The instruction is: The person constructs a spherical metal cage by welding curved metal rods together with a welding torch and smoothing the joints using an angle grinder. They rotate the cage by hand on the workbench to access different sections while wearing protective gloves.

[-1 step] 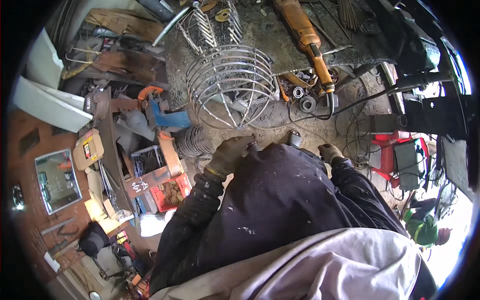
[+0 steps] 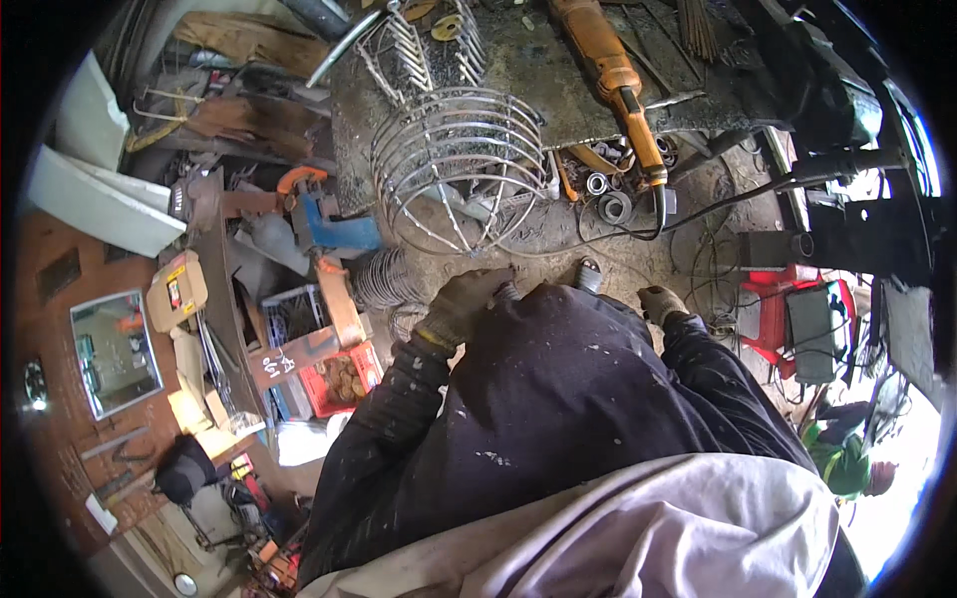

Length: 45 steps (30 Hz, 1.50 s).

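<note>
My left hand (image 2: 465,303), in a grey work glove, hangs beside my dark smock with its fingers stretched forward and nothing visible in them. On the other side my gloved right hand (image 2: 660,303) is held low with its fingers curled in, and I see nothing in it. Ahead of both hands, and touched by neither, a round cage of bent metal rods (image 2: 461,169) leans at the edge of the dark workbench (image 2: 518,60). An orange angle grinder (image 2: 610,75) lies on that bench to the right, its cord running off its near end.
A blue vise (image 2: 334,227), a coil of wire (image 2: 384,279) and a red crate (image 2: 339,381) of small parts stand at the left. Cables (image 2: 710,261) trail over the floor toward a red stool (image 2: 783,284). A person in green (image 2: 839,453) is at the far right.
</note>
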Tool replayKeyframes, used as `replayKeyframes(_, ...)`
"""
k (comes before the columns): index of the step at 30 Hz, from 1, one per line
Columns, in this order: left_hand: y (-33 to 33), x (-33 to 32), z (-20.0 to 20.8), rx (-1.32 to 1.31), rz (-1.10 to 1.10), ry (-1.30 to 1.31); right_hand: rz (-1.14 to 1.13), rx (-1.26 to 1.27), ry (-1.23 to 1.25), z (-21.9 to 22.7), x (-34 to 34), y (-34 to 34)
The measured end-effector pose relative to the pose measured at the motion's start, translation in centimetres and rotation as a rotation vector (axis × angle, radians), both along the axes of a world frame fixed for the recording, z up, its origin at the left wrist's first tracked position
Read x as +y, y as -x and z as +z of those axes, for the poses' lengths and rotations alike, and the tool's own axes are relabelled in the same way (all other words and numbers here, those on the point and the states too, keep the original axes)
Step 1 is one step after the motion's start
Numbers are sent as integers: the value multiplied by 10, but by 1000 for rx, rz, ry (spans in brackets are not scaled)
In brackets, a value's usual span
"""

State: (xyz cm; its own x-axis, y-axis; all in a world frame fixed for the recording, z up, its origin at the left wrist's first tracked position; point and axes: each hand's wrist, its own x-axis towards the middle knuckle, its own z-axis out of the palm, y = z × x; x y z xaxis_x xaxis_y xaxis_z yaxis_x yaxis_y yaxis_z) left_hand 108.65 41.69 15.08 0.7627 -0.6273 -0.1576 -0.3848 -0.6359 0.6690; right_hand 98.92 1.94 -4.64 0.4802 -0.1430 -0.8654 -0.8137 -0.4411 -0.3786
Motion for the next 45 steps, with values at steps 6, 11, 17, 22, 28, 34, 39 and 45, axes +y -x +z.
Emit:
replayKeyframes(6,-8,-38,-19,13,16,-114,164,5,61,-39,-59,-10)
replayKeyframes(11,0,-54,-15,93,105,29,-39,-22,-76,-67,-64,-17)
replayKeyframes(17,-10,-70,-13,201,122,14,-16,-11,-126,-54,-45,-23)
replayKeyframes(22,4,-13,-47,782,521,366,-186,-47,-180,-30,-44,-15)
replayKeyframes(28,33,89,-41,292,398,-14,-160,56,-77,-68,-63,19)
replayKeyframes(34,-14,164,-4,-20,745,-107,-269,45,-94,-60,-37,38)
replayKeyframes(39,-89,177,27,-355,931,166,-375,-1,-153,-53,4,42)
replayKeyframes(45,-162,146,61,-516,493,422,-589,-14,-131,6,106,31)
